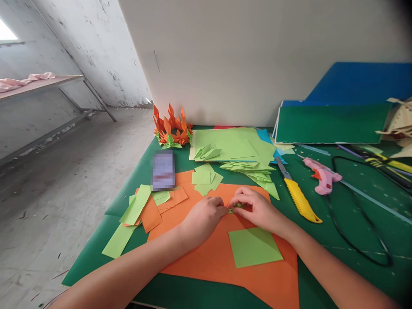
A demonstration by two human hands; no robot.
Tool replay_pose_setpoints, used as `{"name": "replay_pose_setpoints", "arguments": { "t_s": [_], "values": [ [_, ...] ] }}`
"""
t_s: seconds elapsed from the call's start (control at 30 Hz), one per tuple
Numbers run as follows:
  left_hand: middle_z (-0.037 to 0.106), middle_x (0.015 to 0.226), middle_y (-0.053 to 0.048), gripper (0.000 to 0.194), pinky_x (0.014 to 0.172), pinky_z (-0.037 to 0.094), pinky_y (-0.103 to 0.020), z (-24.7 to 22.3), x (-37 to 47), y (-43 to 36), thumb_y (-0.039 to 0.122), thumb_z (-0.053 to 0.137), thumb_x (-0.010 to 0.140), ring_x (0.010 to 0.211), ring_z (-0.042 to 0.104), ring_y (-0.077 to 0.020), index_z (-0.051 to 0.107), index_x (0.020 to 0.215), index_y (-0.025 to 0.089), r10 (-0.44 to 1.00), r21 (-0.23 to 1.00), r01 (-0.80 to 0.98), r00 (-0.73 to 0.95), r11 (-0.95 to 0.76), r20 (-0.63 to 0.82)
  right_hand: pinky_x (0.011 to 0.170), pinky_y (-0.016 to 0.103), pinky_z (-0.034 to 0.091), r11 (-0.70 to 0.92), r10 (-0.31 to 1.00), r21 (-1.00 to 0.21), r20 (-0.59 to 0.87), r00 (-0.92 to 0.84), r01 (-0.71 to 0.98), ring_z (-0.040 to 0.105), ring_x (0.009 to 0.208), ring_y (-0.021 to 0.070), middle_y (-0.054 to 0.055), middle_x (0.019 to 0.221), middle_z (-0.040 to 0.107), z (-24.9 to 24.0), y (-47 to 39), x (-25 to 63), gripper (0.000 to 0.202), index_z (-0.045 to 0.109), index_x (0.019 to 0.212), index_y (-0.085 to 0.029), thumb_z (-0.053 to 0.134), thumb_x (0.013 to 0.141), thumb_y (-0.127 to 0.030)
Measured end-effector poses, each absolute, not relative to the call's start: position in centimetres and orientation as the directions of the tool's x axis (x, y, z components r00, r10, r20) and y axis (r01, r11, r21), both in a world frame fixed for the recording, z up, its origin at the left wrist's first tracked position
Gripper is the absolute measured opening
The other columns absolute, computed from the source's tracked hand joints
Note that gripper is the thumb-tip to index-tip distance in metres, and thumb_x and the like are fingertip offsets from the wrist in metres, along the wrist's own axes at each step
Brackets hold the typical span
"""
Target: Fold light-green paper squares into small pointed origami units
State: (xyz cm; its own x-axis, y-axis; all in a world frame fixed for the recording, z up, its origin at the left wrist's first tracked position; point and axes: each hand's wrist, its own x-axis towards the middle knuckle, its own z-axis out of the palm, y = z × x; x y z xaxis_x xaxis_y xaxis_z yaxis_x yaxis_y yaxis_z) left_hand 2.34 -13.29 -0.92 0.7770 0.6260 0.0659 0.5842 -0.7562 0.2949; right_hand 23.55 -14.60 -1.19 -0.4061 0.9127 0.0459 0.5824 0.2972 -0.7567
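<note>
Both hands meet over a large orange sheet on the green table. My left hand has its fingers closed at the left end of a small folded green paper. My right hand pinches the same paper from the right, and its fingers hide most of it. Just below my right hand a flat light green sheet lies on the orange one. Beyond the hands are green paper squares and a pile of folded green pieces.
Right of the hands lie a yellow cutter knife and a pink glue gun with a looping black cord. At the back left stands an orange paper crown, near a blurred purple object. Green and orange scraps lie left.
</note>
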Motion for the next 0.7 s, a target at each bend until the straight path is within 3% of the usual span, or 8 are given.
{"name": "replay_pose_setpoints", "arguments": {
  "t_s": [0.17,0.3,0.47,0.7],
  "values": [
    [0.053,0.082,-0.005,0.025,0.058,0.035,-0.025,-0.9,2.4,-13.9,0.008,0.039,0.091,0.067,0.046,-0.0153,0.064,0.089,0.015,0.628,0.167,0.622,0.778,-0.765,-0.017,0.072,0.032,0.046,0.592,0.789,-0.511,0.211,-0.577,0.623,0.054,0.087,0.0200,0.006,0.089,0.056,-1.0,-14.6,24.1,0.023,0.069,0.096,-0.023,0.047,0.095,-0.016],
    [0.053,0.087,-0.005,0.024,0.056,0.033,-0.026,-0.1,2.5,-14.4,0.004,0.042,0.086,0.070,0.048,-0.0165,0.061,0.095,0.015,0.627,0.123,0.634,0.773,-0.763,-0.097,0.075,0.035,0.045,0.664,0.744,-0.370,0.234,-0.626,0.650,0.052,0.089,0.0214,0.008,0.095,0.058,-0.5,-14.2,25.0,0.022,0.069,0.097,-0.021,0.048,0.092,-0.013],
    [0.053,0.087,-0.006,0.025,0.053,0.030,-0.027,0.7,2.5,-14.5,0.005,0.039,0.091,0.068,0.048,-0.0163,0.062,0.089,0.016,0.635,0.064,0.650,0.755,-0.757,-0.161,0.072,0.033,0.044,0.661,0.746,-0.358,0.221,-0.628,0.659,0.051,0.086,0.0204,0.007,0.092,0.058,-0.1,-13.9,25.4,0.024,0.068,0.095,-0.021,0.048,0.088,-0.009],
    [0.053,0.076,-0.005,0.028,0.055,0.033,-0.028,0.8,1.9,-14.4,0.006,0.042,0.092,0.065,0.049,-0.0162,0.064,0.078,0.016,0.640,0.114,0.655,0.755,-0.747,-0.142,0.072,0.034,0.046,0.629,0.766,-0.420,0.195,-0.612,0.654,0.052,0.086,0.0214,0.008,0.091,0.058,0.2,-14.1,25.3,0.017,0.067,0.094,-0.020,0.051,0.089,-0.016]
  ]
}}
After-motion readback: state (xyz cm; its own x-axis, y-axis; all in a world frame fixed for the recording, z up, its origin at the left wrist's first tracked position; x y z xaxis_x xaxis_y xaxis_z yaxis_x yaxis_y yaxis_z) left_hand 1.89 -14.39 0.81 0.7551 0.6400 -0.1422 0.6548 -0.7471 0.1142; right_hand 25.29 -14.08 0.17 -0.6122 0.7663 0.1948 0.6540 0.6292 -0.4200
